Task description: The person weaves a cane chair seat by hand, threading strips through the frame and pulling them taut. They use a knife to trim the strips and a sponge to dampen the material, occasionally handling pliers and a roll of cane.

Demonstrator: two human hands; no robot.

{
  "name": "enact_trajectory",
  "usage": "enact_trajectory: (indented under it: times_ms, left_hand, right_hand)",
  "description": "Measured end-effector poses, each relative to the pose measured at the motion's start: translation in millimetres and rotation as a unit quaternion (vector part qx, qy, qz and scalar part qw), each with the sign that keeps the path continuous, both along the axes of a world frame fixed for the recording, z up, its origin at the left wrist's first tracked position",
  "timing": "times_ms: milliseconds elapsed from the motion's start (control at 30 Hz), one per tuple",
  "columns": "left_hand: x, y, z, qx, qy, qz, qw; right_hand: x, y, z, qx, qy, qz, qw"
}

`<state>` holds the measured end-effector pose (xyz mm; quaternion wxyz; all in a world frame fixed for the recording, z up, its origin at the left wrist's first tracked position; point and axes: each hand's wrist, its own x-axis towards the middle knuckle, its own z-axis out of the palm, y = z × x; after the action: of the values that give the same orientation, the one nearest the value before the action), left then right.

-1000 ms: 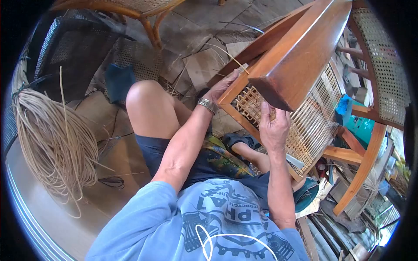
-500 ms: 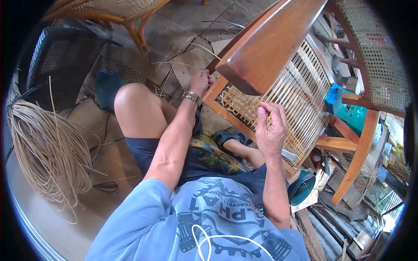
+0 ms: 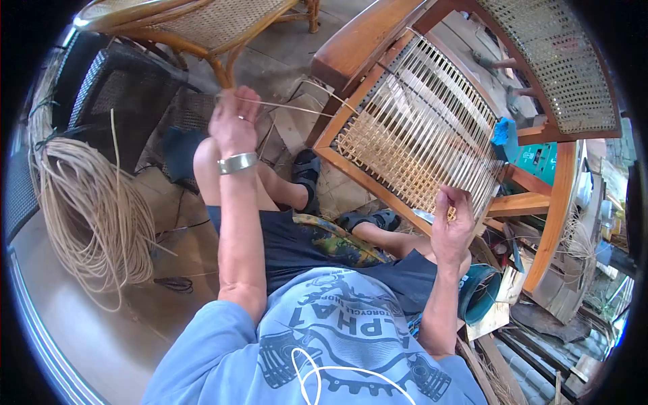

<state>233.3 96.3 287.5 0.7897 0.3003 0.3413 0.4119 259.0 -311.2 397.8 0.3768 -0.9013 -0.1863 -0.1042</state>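
My left hand (image 3: 236,121) is raised out to the left, above my knee, with its fingers curled on a pale cane strand (image 3: 293,106). That strand stretches from the hand to the left side of a wooden chair's seat. My right hand (image 3: 453,223) is at the seat's front edge, thumb and fingers closed; what is between them, if anything, is hidden. The cane seat (image 3: 412,135) has close open weaving along the front and parallel strands farther back. A pale, flat blade-like piece (image 3: 424,216) shows beside my right hand on the front rail.
A large bundle of cane (image 3: 94,216) hangs at the left. Behind it stands a dark mesh chair (image 3: 121,88). A rattan seat (image 3: 229,27) is at the top. A blue cloth or sponge (image 3: 501,131) and a teal bucket (image 3: 478,293) are at the right, among scraps.
My left hand has pulled away from the chair's side toward the left, drawing the strand out. My right hand has shifted right and down. The view has tilted, showing more of the seat.
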Motion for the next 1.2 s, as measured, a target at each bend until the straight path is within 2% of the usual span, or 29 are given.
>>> enact_trajectory:
  times_ms: [33,100,233,333,367,400,433,500,533,567,600,633,667,700,767,800,833,867,900,933,967,1000,1033,1100,1167,1200]
  left_hand:
    - [-7.2,14.3,13.9,0.057,0.002,0.014,0.998]
    - [-20.5,35.3,55.0,0.061,-0.072,0.032,0.995]
    - [-46.0,62.6,122.6,0.132,-0.112,0.064,0.983]
    - [-76.3,91.0,136.4,0.175,-0.126,0.052,0.975]
    - [-93.5,131.3,123.1,0.21,-0.102,-0.018,0.972]
    - [-101.4,114.7,123.9,0.327,-0.119,-0.016,0.937]
    - [-108.5,112.1,125.5,0.356,-0.037,0.034,0.933]
    - [-118.5,78.1,148.0,0.375,-0.05,0.046,0.924]
    - [-112.3,53.9,161.7,0.375,-0.057,0.043,0.924]
    - [-109.0,27.3,177.7,0.432,0.079,0.077,0.895]
    - [-107.0,10.4,187.5,0.479,0.213,0.113,0.844]
    - [-106.9,2.9,188.1,0.482,0.214,0.118,0.842]
    - [-108.3,-3.3,183.2,0.493,0.375,0.128,0.774]
    - [-111.4,-7.4,176.4,0.487,0.528,0.137,0.682]
    - [-131.8,-12.2,153.0,0.471,0.478,-0.112,0.733]
    - [-125.5,-47.4,162.4,0.558,0.482,-0.178,0.651]
    - [-123.2,-65.6,156.5,0.449,0.374,-0.334,0.74]
    - [-113.3,-94.2,157.8,0.337,0.288,-0.454,0.773]
    - [-96.3,-108.4,149.7,0.346,0.199,-0.575,0.714]
    - [-78.4,-141.9,143.3,0.191,0.089,-0.601,0.771]
    - [-53.4,-159.3,140.4,0.2,0.08,-0.628,0.748]
    - [-27.2,-181.4,121.3,0.137,0.029,-0.613,0.777]
    - [7.7,-197.2,93.5,0.175,-0.007,-0.602,0.779]
    - [76.8,-233.2,75.1,0.172,0.016,-0.592,0.787]
    - [145.3,-266.2,53.8,0.151,0.015,-0.57,0.807]
    - [147.9,-275.4,62.2,0.108,-0.014,-0.583,0.805]
  right_hand:
    - [-1.3,1.1,0.9,0.007,0.004,0.004,1.0]
    - [-1.7,9.4,6.9,0.012,-0.002,0.014,1.0]
    - [-1.4,19.8,11.6,0.025,-0.009,0.038,0.999]
    - [13.2,0.3,12.8,0.032,0.021,0.03,0.999]
    - [28.7,-13.8,5.7,0.043,0.019,0.014,0.999]
    - [47.5,-29.2,-1.2,0.023,0.015,-0.031,0.999]
    - [67.2,-44.6,-11.5,0.009,0.017,-0.07,0.997]
    - [111.2,-73.7,-28.3,-0.113,-0.071,-0.131,0.982]
    - [131.2,-82.7,-35.4,-0.113,-0.075,-0.136,0.981]
    - [151.1,-89.1,-41.9,-0.16,-0.033,-0.178,0.97]
    - [169.0,-92.8,-43.5,-0.204,0.009,-0.217,0.955]
    - [183.5,-97.5,-46.8,-0.2,0.008,-0.213,0.957]
    - [195.4,-103.4,-49.8,-0.237,0.034,-0.241,0.941]
    - [209.8,-109.6,-55.6,-0.273,0.061,-0.265,0.923]
    - [254.8,-151.6,-117.1,-0.361,-0.078,-0.289,0.883]
    - [269.1,-171.4,-116.8,-0.341,-0.055,-0.285,0.894]
    - [282.1,-188.9,-118.4,-0.323,-0.03,-0.276,0.905]
    - [288.4,-192.0,-112.7,-0.286,-0.017,-0.315,0.905]
    - [287.8,-200.3,-116.6,-0.223,-0.074,-0.303,0.924]
    - [285.6,-196.9,-114.5,-0.149,-0.061,-0.328,0.931]
    - [272.1,-188.9,-92.6,-0.137,0.023,-0.302,0.943]
    - [251.7,-171.2,-91.0,0.062,0.054,-0.243,0.967]
    - [228.8,-155.7,-89.0,0.259,0.09,-0.183,0.944]
    - [157.7,-88.7,-57.1,0.265,0.093,-0.165,0.945]
    - [100.4,-32.5,-49.4,0.271,0.121,-0.145,0.944]
    - [81.7,-15.0,-54.3,0.188,0.089,-0.126,0.97]
